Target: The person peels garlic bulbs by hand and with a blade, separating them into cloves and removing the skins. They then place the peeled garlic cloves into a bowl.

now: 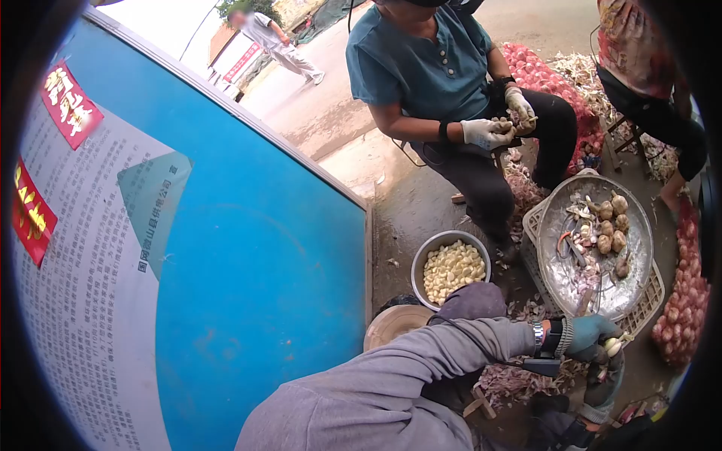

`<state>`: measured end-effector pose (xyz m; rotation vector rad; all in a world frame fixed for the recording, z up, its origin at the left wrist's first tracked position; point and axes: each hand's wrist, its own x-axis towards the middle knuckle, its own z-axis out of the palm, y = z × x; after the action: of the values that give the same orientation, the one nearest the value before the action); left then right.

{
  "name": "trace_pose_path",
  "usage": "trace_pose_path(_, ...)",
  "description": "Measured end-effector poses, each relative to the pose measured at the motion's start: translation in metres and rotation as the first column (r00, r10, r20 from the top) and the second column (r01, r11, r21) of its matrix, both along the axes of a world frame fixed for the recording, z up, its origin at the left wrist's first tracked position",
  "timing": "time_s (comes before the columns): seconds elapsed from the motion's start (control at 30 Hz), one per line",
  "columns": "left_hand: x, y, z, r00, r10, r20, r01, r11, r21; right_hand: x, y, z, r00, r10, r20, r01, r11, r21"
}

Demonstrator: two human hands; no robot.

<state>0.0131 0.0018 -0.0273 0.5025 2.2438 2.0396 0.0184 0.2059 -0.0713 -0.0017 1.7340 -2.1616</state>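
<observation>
Gloved left hand (589, 334) grips garlic bulb (615, 346) — right hand (604, 385) just beneath.

1. We have a single view, from the camera worn on our head.
2. It faces forward and down, tilted, through a wide lens that bends the scene and darkens the corners.
3. Our left hand (590, 334) and right hand (604, 387) sit close, low at the right edge.
4. A blue board (256, 248) fills the left half nearby; a seated person (444, 75) faces us farther off, at the top.
</observation>
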Motion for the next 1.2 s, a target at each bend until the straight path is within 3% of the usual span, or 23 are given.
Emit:
trace_pose_path(0.07,0.001,-0.001,0.001,0.999,-0.015,0.028,0.015,1.0,-0.005,0.001,-0.008,0.005,0.951,-0.172,0.256,0.207,0.971,-0.116)
trace_pose_path(0.2,0.001,0.006,0.0,0.999,0.041,0.01,-0.042,0.992,0.123,-0.006,0.013,-0.013,0.981,0.019,0.195,0.012,0.988,-0.156)
trace_pose_path(0.27,-0.002,0.009,-0.004,0.997,0.063,0.044,-0.07,0.981,0.18,-0.002,0.002,-0.013,0.958,-0.137,0.253,0.211,0.932,-0.295)
trace_pose_path(0.3,-0.005,0.01,-0.006,0.994,0.101,0.038,-0.106,0.973,0.206,-0.004,0.007,-0.013,0.958,-0.137,0.253,0.212,0.932,-0.295)
trace_pose_path(0.37,-0.007,0.008,-0.007,0.99,0.139,0.033,-0.143,0.962,0.232,-0.017,0.029,-0.018,0.959,0.194,0.205,-0.062,0.853,-0.519)
trace_pose_path(0.4,-0.007,0.006,-0.005,0.989,0.15,0.014,-0.15,0.974,0.167,-0.012,0.024,-0.02,0.995,-0.05,0.087,0.074,0.952,-0.296)
trace_pose_path(0.43,-0.007,0.005,-0.004,0.987,0.161,-0.006,-0.159,0.982,0.101,-0.013,0.025,-0.018,0.995,-0.049,0.088,0.073,0.952,-0.297)
trace_pose_path(0.5,-0.003,0.006,0.0,0.99,0.135,0.05,-0.139,0.985,0.099,-0.017,0.026,-0.009,0.966,-0.044,0.253,0.134,0.926,-0.352)
trace_pose_path(0.63,0.0,0.007,0.001,0.991,0.1,0.088,-0.109,0.989,0.098,-0.027,0.042,-0.029,0.96,-0.036,0.278,0.15,0.903,-0.402)
trace_pose_path(0.7,-0.001,0.008,-0.001,0.991,0.098,0.085,-0.109,0.986,0.129,-0.035,0.046,-0.034,0.925,0.363,0.115,-0.175,0.673,-0.719)
trace_pose_path(0.73,-0.001,0.009,-0.002,0.992,0.096,0.083,-0.108,0.981,0.163,-0.034,0.046,-0.033,0.924,0.365,0.117,-0.175,0.673,-0.719)
trace_pose_path(0.8,0.0,0.009,-0.001,0.989,0.127,0.069,-0.135,0.984,0.12,-0.028,0.042,-0.027,0.966,0.253,0.045,-0.179,0.789,-0.588)
trace_pose_path(0.83,0.0,0.008,0.0,0.987,0.155,0.052,-0.158,0.984,0.077,-0.023,0.034,-0.018,0.966,0.255,0.047,-0.18,0.789,-0.588)
trace_pose_path(0.9,-0.001,0.005,-0.002,0.988,0.152,0.04,-0.153,0.988,0.01,-0.014,0.013,0.002,0.957,-0.049,0.287,0.179,0.877,-0.447)
trace_pose_path(0.97,-0.002,0.004,-0.004,0.989,0.148,0.028,-0.147,0.988,-0.057,-0.007,-0.008,0.022,0.811,-0.365,0.457,0.502,0.836,-0.222)
trace_pose_path(1.0,-0.003,0.005,-0.006,0.987,0.163,-0.014,-0.164,0.984,-0.066,-0.005,-0.012,0.025,0.693,-0.513,0.506,0.634,0.768,-0.088)
trace_pose_path(1.03,-0.003,0.006,-0.008,0.983,0.177,-0.055,-0.181,0.981,-0.074,-0.006,-0.008,0.019,0.693,-0.513,0.507,0.633,0.769,-0.086)
trace_pose_path(1.07,-0.002,0.006,-0.008,0.982,0.179,-0.053,-0.183,0.98,-0.074,-0.009,0.003,0.005,0.852,-0.47,0.233,0.491,0.87,-0.041)
trace_pose_path(1.1,-0.002,0.007,-0.009,0.983,0.178,-0.034,-0.18,0.982,-0.053,-0.013,0.017,-0.013,0.936,-0.349,-0.051,0.352,0.935,0.052)
trace_pose_path(1.13,-0.002,0.008,-0.009,0.984,0.178,-0.016,-0.178,0.983,-0.032,-0.017,0.033,-0.031,0.935,-0.166,-0.313,0.23,0.956,0.183)
trace_pose_path(1.17,-0.002,0.007,-0.008,0.984,0.179,-0.015,-0.179,0.983,-0.032,-0.02,0.045,-0.047,0.85,0.06,-0.523,0.141,0.931,0.336)
trace_pose_path(1.2,-0.001,0.007,-0.007,0.986,0.17,-0.005,-0.169,0.983,-0.073,-0.021,0.055,-0.058,0.689,0.301,-0.659,0.094,0.864,0.494)
